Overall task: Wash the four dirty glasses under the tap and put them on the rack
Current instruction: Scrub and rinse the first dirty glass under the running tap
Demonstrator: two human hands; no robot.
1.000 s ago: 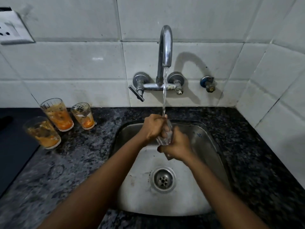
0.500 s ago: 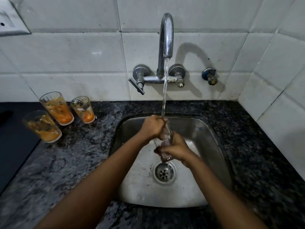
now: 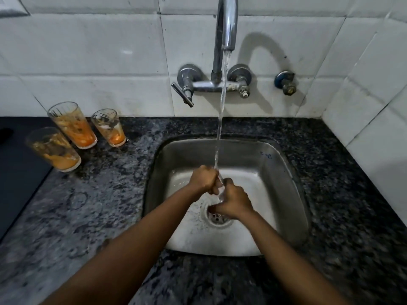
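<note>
Over the steel sink (image 3: 284,194), both my hands grip one clear glass (image 3: 221,190), which is mostly hidden between them. My left hand (image 3: 203,179) wraps its upper part, and my right hand (image 3: 234,200) holds the lower part. Water streams from the tap (image 3: 226,25) onto the glass. Three dirty glasses with orange residue stand on the counter at the left: a tall one (image 3: 72,125), a smaller one (image 3: 109,127) and a nearer one (image 3: 54,149). No rack is in view.
Dark speckled granite counter (image 3: 92,216) surrounds the sink. A black surface (image 3: 17,172) lies at the far left. White tiled walls stand behind and to the right. A small valve (image 3: 286,82) sticks out of the wall, right of the tap. The drain (image 3: 218,216) sits under my right hand.
My hands and the glass sit lower in the sink, nearer the drain. The view has tilted downward, so the tap and wall appear higher.
</note>
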